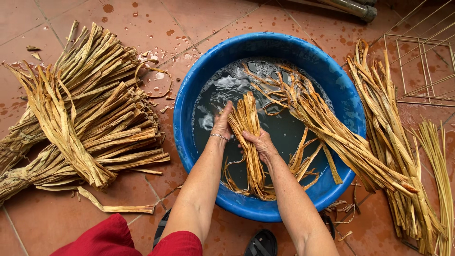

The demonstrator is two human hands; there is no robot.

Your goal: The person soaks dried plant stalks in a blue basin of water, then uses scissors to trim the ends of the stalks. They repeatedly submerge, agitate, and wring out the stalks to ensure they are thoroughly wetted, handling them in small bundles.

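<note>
In the head view, a folded bundle of dried strips is held over the water in the blue basin. It is clasped from 9 o'clock by the left hand and gripped from 5 o'clock by the right hand. A longer bundle is draped over the rim at 4 o'clock. Dry bundles are stacked at 9 o'clock and more strips at 3 o'clock. A wire rack lies at 2 o'clock.

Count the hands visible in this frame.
2. The left hand and right hand are both over the blue basin, gripping one bundle of dried leaf strips. No others show.
</note>
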